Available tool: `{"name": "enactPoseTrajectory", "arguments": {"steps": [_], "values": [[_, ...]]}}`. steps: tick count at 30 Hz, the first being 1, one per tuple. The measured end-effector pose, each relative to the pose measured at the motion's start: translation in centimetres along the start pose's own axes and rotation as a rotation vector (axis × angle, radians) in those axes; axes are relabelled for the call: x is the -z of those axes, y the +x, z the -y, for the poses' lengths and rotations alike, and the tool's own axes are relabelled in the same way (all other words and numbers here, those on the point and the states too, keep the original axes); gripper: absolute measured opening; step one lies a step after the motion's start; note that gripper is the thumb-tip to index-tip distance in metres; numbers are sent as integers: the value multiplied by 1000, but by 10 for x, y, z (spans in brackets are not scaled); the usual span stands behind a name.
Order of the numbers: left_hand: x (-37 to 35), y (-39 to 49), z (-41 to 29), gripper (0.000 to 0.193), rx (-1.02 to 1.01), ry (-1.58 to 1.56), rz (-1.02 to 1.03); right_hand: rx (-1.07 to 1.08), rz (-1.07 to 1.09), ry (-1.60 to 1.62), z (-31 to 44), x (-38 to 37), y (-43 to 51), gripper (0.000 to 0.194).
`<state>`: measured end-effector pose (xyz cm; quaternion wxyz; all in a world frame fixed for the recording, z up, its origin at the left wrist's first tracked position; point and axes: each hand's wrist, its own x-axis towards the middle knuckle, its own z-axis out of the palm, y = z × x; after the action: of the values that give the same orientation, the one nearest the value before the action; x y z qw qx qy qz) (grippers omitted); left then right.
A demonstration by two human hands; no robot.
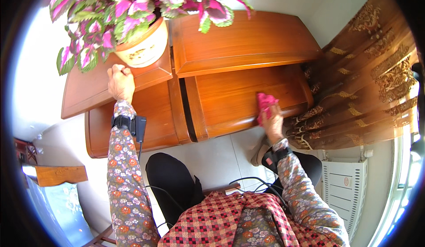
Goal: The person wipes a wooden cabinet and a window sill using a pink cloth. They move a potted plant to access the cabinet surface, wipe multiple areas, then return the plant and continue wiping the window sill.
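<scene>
My right hand (273, 121) presses a crumpled pink cloth (264, 104) against the rounded front edge of the lower wooden surface (232, 97) on the right. My left hand (121, 82) is curled into a fist on the upper left wooden top (96, 87), just below a cream flowerpot (146, 49). I see nothing in that fist. The pot stands on this top and holds a coleus plant (132, 11) with pink and green leaves. Beside it is the upper right wooden top (239, 44), overhanging the lower surface.
A dark gap (188, 111) separates the two cabinet halves. Brown patterned curtains (362, 81) hang against the right end. A white radiator (345, 190) is at lower right. Black cables (255, 180) cross my lap. At lower left is a wooden piece with blue fabric (63, 207).
</scene>
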<state>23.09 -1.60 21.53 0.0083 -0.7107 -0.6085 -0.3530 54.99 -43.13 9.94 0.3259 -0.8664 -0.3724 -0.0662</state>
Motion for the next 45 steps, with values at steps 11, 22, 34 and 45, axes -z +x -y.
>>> {"name": "enactPoseTrajectory", "arguments": {"steps": [11,22,34,45], "values": [[4,-2,-6,14,-35,-7,-4,414,324,186,155,-121,4,42],[2,-1,-4,12,-58,-9,-35,181,707,7,196,-202,140,41],[7,-3,-8,13,-24,-26,-7,662,562,219,180,-97,-19,35],[3,-3,-6,14,-54,-47,-44,682,505,382,223,-91,-57,36]]}}
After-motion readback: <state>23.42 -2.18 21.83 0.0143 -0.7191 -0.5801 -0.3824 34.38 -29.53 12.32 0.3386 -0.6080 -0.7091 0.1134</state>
